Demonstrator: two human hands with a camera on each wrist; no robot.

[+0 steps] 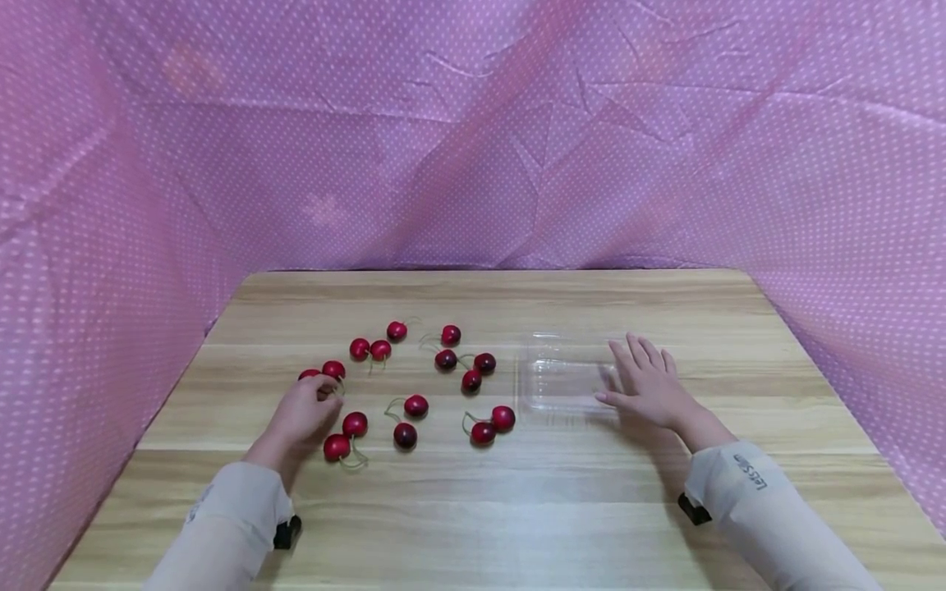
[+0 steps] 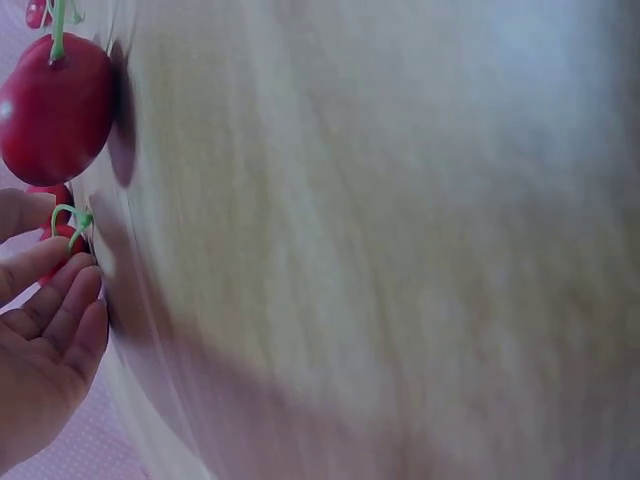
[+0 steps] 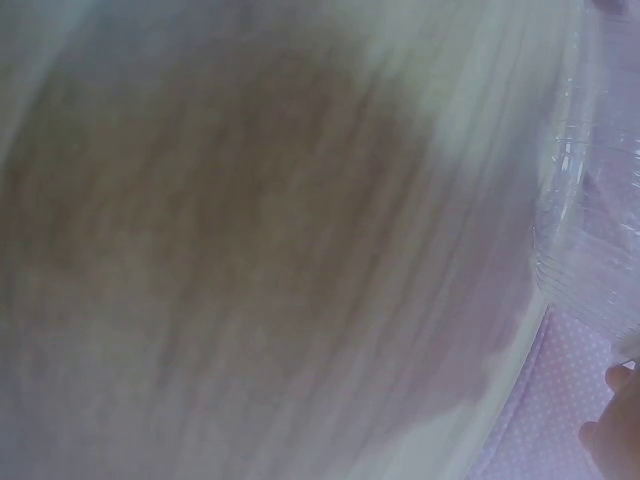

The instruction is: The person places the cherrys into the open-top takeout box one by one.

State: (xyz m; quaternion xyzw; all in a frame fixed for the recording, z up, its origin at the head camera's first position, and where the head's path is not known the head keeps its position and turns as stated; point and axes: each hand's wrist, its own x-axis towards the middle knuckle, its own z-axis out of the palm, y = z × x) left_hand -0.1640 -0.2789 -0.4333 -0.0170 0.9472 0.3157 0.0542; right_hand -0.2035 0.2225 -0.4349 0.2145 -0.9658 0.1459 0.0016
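Observation:
My left hand (image 1: 303, 408) is at a pair of red cherries (image 1: 334, 369) on the left of the table. In the left wrist view, thumb and forefinger stand a little apart beside the pair's green stem (image 2: 72, 212); no firm pinch shows. A larger-looking cherry (image 2: 58, 110) is nearer that camera. My right hand (image 1: 650, 384), fingers spread, lies at the right side of a clear plastic box (image 1: 565, 386). Only its fingertips (image 3: 622, 378) show in the right wrist view, by the box wall (image 3: 590, 220); whether they touch it is hard to tell.
Several more cherries, many in stemmed pairs, lie between the left hand and the box, such as two nearby (image 1: 355, 424), a dark pair (image 1: 405, 436) and one beside the box (image 1: 503, 418). A pink dotted cloth (image 1: 473, 164) hangs around the wooden table (image 1: 473, 525).

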